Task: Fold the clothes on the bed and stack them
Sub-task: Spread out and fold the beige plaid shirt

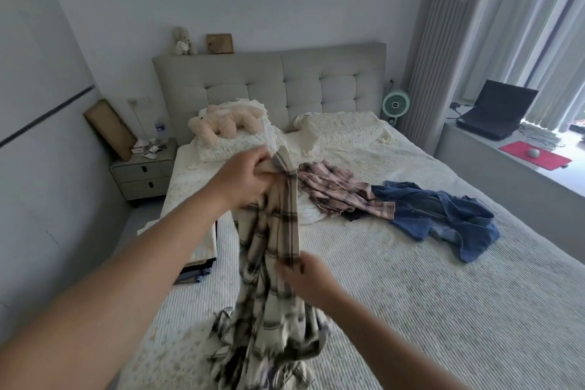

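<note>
Bed holds no folded stack yet. Left hand grips the cream plaid shirt by its collar; right hand pinches its edge lower down. Pink plaid shirt and denim shirt lie crumpled mid-bed, unfolded. Barely started, I'd say.

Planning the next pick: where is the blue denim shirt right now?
In the head view the blue denim shirt lies crumpled on the bed, right of centre, touching the pink plaid shirt on its left.
</note>
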